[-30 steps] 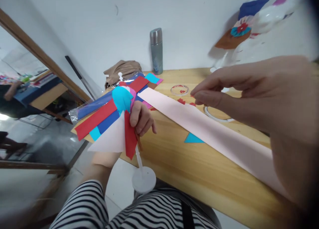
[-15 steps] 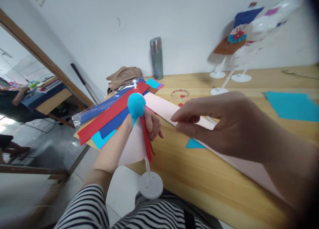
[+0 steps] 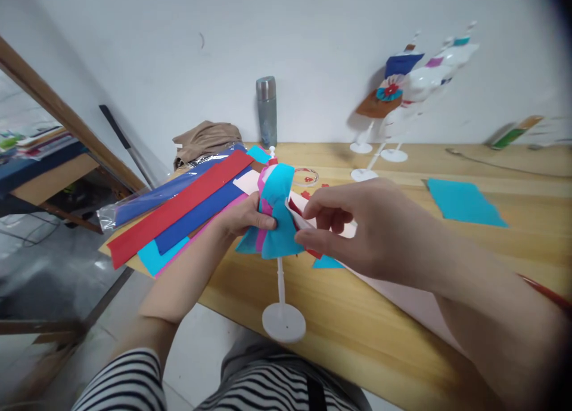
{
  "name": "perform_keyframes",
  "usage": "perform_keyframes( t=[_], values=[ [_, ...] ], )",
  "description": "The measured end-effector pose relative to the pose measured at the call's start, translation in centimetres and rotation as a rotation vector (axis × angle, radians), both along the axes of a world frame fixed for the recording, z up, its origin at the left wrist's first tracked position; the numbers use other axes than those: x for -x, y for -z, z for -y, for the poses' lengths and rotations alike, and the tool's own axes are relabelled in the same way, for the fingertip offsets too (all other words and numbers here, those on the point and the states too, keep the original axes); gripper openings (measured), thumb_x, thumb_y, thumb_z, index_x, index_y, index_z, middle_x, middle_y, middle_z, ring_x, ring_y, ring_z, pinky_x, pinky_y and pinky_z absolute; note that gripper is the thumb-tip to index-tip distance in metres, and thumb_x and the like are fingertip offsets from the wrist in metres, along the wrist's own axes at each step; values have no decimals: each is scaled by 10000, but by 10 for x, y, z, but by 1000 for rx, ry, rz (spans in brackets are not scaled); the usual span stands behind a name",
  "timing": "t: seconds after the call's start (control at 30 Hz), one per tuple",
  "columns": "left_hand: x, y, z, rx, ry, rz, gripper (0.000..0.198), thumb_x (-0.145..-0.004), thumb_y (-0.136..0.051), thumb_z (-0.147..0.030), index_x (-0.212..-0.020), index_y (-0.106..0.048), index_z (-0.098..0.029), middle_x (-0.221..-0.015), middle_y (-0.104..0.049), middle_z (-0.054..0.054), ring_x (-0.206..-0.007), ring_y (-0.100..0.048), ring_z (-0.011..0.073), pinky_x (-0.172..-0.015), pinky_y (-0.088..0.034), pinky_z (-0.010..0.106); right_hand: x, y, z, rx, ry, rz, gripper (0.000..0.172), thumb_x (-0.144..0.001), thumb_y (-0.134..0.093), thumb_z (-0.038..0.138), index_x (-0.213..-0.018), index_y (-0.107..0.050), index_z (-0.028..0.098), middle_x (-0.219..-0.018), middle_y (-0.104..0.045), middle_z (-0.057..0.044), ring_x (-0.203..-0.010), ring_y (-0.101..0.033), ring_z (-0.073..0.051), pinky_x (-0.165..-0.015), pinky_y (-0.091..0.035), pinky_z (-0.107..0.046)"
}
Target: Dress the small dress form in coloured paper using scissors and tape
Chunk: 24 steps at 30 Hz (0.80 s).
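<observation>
A small mannequin on a white round stand (image 3: pixel 284 323) is dressed in a turquoise, pink and red doll dress (image 3: pixel 277 190). It stands upright near the table's front edge. My left hand (image 3: pixel 252 215) is closed around the dress at the waist, its thumb across the turquoise front. At the dress's right side is my right hand (image 3: pixel 344 220), with thumb and index finger bent about a pale pink cloth flap (image 3: pixel 300 219). A dark red edge shows beside that flap. The other fingers of that hand are curled in.
Red (image 3: pixel 179 208) and blue cloth strips lie at the left, beside brown cloth (image 3: pixel 208 140). A long pale pink strip (image 3: pixel 402 289) runs under my right arm. Behind stand a grey flask (image 3: pixel 267 113) and several dressed mannequins (image 3: pixel 393 89). A turquoise piece (image 3: pixel 465 202) lies right.
The mannequin has turned, so its turquoise and pink side now faces me, and stands more upright. My left hand has come round to its near side; my right hand has closed in on the dress.
</observation>
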State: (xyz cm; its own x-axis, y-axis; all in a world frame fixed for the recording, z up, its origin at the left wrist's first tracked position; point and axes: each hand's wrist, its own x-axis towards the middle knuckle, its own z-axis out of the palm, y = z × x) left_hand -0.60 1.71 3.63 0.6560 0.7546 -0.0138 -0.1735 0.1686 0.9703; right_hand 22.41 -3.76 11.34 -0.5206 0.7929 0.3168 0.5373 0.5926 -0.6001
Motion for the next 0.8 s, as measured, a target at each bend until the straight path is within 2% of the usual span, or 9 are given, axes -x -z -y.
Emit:
perform_keyframes(
  t=[0.07,0.13,0.2,0.33,0.4,0.57,0.67,0.8],
  values=[
    [0,1,1,33,9,-14,543,-516,-1013,-419,-934,-796,-147,-892,-810,97,-807,-771,222,-784,-627,310,3,2,-1,-2,75,151,305,-774,-710,277,-537,-522,232,-475,-517,27,-439,-421,-114,-444,-257,-285],
    [1,2,1,49,2,-30,562,-499,-1018,-427,-923,-788,-139,-883,-809,102,-807,-773,233,-786,-630,323,5,1,-2,14,127,256,357,-775,-674,231,-494,-454,225,-450,-478,26,-429,-373,-112,-448,-243,-293],
    [2,4,0,47,-3,-35,570,-495,-1018,-432,-922,-783,-137,-882,-810,105,-814,-777,241,-796,-632,334,6,0,-2,29,141,303,397,-809,-653,241,-485,-425,221,-449,-455,25,-441,-348,-112,-463,-242,-297],
    [2,8,-4,13,40,-17,584,-535,-1001,-467,-959,-786,-127,-936,-817,131,-823,-787,248,-820,-640,345,10,-5,2,78,148,400,408,-922,-576,353,-541,-519,219,-514,-475,15,-476,-348,-118,-496,-236,-305],
    [2,9,-5,2,55,-11,602,-548,-991,-490,-986,-789,-129,-965,-818,141,-834,-793,260,-825,-643,351,10,-6,4,84,174,443,406,-934,-553,380,-561,-551,220,-535,-488,9,-486,-359,-122,-509,-241,-309],
    [1,12,-6,-27,54,-1,631,-554,-985,-510,-1022,-793,-132,-980,-819,146,-900,-797,297,-840,-642,364,9,-7,5,-40,206,538,371,-929,-526,347,-584,-561,217,-561,-536,-8,-507,-395,-136,-527,-241,-319],
    [1,12,-7,-41,72,14,604,-578,-975,-511,-1013,-797,-132,-981,-819,149,-927,-794,303,-854,-638,370,9,-6,5,2,203,577,428,-971,-478,405,-596,-565,217,-595,-580,-24,-505,-419,-141,-523,-262,-319],
    [1,11,-8,-62,96,45,556,-595,-968,-501,-978,-803,-133,-972,-819,151,-921,-792,297,-836,-635,356,12,-3,6,4,180,589,417,-963,-508,374,-581,-523,206,-566,-558,-31,-468,-391,-127,-501,-254,-320]
  ],
)
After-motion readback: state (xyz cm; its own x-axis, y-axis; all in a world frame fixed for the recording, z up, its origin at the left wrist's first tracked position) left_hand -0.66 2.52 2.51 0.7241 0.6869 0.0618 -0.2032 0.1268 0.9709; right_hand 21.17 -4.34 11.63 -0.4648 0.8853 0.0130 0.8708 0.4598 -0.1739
